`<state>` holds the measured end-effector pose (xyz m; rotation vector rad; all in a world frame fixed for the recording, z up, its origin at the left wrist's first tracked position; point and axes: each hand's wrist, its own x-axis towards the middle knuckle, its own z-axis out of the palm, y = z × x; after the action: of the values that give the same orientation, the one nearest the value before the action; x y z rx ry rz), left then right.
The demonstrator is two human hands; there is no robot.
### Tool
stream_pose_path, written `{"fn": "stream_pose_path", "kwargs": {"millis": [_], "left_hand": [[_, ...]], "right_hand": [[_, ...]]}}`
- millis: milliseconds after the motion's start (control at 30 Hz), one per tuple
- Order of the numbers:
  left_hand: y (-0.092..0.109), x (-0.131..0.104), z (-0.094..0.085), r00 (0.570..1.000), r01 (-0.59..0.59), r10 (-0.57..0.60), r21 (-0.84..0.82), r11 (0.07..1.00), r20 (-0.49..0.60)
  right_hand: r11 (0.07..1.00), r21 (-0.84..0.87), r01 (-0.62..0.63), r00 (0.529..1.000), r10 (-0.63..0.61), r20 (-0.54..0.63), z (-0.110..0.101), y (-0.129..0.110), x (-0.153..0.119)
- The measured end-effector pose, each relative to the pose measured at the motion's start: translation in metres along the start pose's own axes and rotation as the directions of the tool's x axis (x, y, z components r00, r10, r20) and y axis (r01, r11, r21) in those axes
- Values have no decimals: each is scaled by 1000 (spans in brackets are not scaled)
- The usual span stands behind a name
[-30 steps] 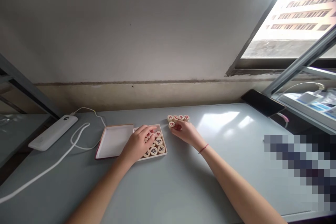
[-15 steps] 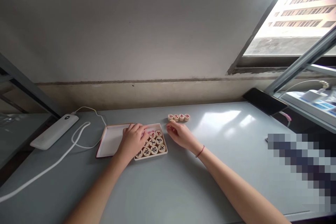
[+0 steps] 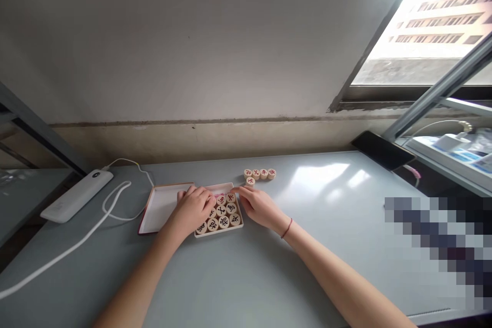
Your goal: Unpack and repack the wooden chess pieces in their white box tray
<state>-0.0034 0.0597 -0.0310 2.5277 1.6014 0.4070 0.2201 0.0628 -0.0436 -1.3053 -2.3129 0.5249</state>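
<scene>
A shallow white box (image 3: 220,234) holds several round wooden xiangqi pieces, with black-marked ones (image 3: 223,222) in front and red-marked ones (image 3: 230,198) behind. My left hand (image 3: 195,205) lies over the box's left side, fingers bent and together, covering some pieces. It appears to grip the box wall. My right hand (image 3: 259,206) is at the box's far right corner, index finger stretched out by a red piece, nothing visible in it. Behind the box stands a row of red-marked pieces (image 3: 260,173), with one single piece (image 3: 250,181) in front of its left end.
The box's open lid (image 3: 163,204) lies to the left. Further left are a white power bank (image 3: 77,196) and its white cable (image 3: 86,236). A dark phone-like slab (image 3: 383,149) leans at the back right, beside a power strip (image 3: 442,151). A wall closes off the desk's back.
My right hand has left the single red piece standing in front of the row and moved left to the box's corner. My left hand stays at the box. The view has shifted slightly.
</scene>
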Motion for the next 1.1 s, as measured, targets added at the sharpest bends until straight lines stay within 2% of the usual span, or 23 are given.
{"fn": "stream_pose_path", "kwargs": {"millis": [200, 333, 400, 567, 667, 733, 833, 900, 967, 1100], "left_hand": [[4, 3, -11, 998, 33, -29, -71, 997, 57], [7, 5, -21, 998, -42, 34, -139, 989, -59], [13, 5, -25, 991, -102, 81, -212, 972, -104], [30, 4, -26, 983, -184, 156, -462, 868, -97], [33, 3, -23, 981, -191, 153, -501, 844, -117], [31, 3, -21, 982, -161, 94, -471, 867, -163], [25, 4, -21, 986, -54, -33, -493, 868, -165], [21, 5, -19, 984, -18, -78, -534, 845, -158], [18, 5, -17, 979, -23, -88, -536, 844, -182], [16, 7, -13, 968, -14, -105, -470, 882, -227]], "right_hand": [[999, 34, 8, 999, -6, -52, 1, 1, 0], [995, 86, 45, 983, -29, -180, -2, -2, 0], [991, 104, 88, 976, -65, -207, -3, -6, -1], [970, 166, 179, 972, -149, -182, 1, -16, -4], [967, 185, 177, 966, -135, -221, 0, -15, -3], [970, 202, 135, 957, -75, -280, -9, -9, -1], [966, 253, -59, 929, 146, -341, -28, 9, 1], [933, 283, -224, 909, 305, -283, -39, 23, 2], [899, 282, -337, 901, 394, -181, -45, 35, 2], [904, 203, -376, 914, 398, -80, -44, 49, 1]]}}
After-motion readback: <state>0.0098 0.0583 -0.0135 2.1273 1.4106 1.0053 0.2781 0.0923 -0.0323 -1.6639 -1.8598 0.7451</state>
